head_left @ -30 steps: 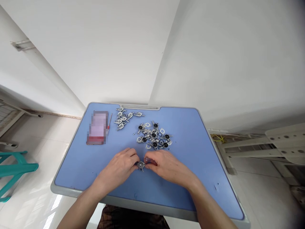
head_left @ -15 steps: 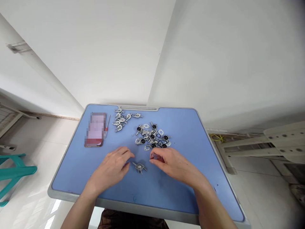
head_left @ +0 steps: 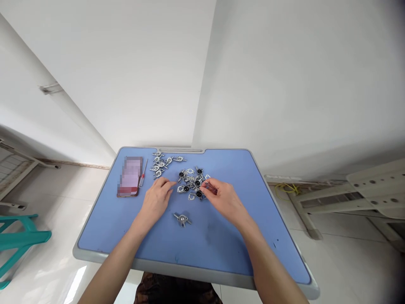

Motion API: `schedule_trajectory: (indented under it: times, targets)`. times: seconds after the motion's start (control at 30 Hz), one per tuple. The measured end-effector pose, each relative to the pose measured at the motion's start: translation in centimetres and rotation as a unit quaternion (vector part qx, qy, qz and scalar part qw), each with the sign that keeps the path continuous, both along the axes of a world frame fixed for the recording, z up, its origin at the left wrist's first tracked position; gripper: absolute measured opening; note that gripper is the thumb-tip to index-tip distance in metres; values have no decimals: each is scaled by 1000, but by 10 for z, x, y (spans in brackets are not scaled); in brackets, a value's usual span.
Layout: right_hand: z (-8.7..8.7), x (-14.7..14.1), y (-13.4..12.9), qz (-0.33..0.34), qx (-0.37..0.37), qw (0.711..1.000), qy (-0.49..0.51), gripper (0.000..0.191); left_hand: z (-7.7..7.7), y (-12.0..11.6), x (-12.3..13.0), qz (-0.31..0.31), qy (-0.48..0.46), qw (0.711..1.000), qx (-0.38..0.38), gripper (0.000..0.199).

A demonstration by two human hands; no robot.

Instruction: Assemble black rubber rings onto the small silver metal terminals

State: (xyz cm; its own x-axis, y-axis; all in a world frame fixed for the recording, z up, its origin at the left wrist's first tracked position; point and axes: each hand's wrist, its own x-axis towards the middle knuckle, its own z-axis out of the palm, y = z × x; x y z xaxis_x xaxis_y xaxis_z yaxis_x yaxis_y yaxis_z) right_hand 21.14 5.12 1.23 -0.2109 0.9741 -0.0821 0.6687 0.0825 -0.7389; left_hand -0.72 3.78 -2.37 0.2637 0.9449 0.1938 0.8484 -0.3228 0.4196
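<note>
From the head camera, the left hand [head_left: 155, 202] lies half open with its fingers loosely extended, holding nothing, its fingertips just beside the pile of metal fittings with black discs [head_left: 191, 183]. The right hand [head_left: 221, 198] pinches a small dark-red item [head_left: 210, 188], too small to identify, at the pile's near edge. On the blue tabletop [head_left: 190, 270], a single assembled fitting [head_left: 182, 219] sits nearer the person than the pile. Beyond the pile lies a smaller cluster of metal parts [head_left: 163, 162]. Left of the pile are a blurred phone [head_left: 129, 176] and a red-tipped screwdriver [head_left: 142, 174].
</note>
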Motion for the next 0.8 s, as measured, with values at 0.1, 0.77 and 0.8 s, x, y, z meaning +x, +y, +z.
schedule_trajectory:
  times: [0.1,0.77,0.8]
  targets:
    - [-3,-1,2,-2,10,1000,0,19,-9,10,5,-5,10,1000,3,27]
    - [-15,-1,9,4,17,1000,3,19,-5,25,-7,4,-88,993,-73,18]
    - [-15,-1,10,3,17,1000,3,19,-4,26,-8,6,-90,993,-77,19]
